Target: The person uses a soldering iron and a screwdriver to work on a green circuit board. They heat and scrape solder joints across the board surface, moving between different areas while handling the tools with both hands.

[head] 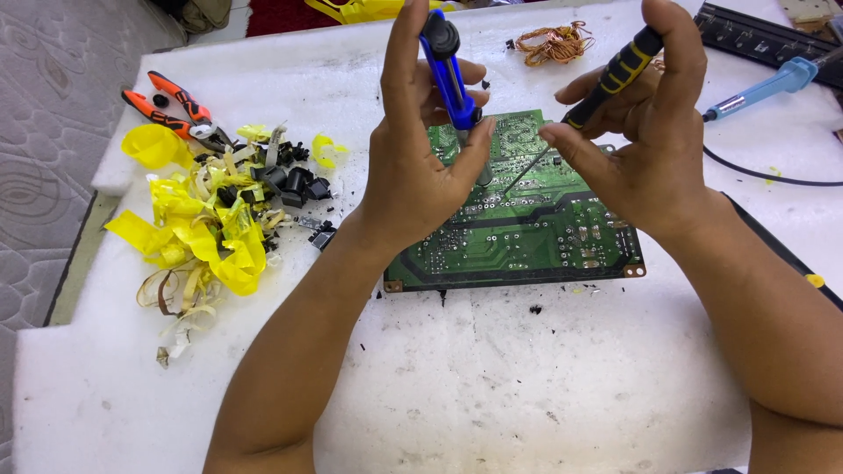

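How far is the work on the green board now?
Done: yellow tape scraps and black parts lie piled beside the pliers. In hand: left hand holds a blue tool, right hand a black-yellow tool, both tips on the circuit board. Left: many solder joints remain.

Count, all positions relative to the green circuit board [527, 233]:
- Circuit boards: 1.
- Hands: 2, left hand [421, 167] and right hand [645, 145], both over the board.
- Blue desoldering pump [450, 70]: 1, above the board's upper left.
- Black-and-yellow-handled tools [615, 75]: 1, above its upper right.
- Light blue soldering irons [764, 88]: 1, far right of it.
- Orange-handled pliers [171, 105]: 1 pair, far left.
- Copper wire tangles [553, 42]: 1, beyond the board.
- Yellow tape scraps [206, 233], left: a heap, uncountable.
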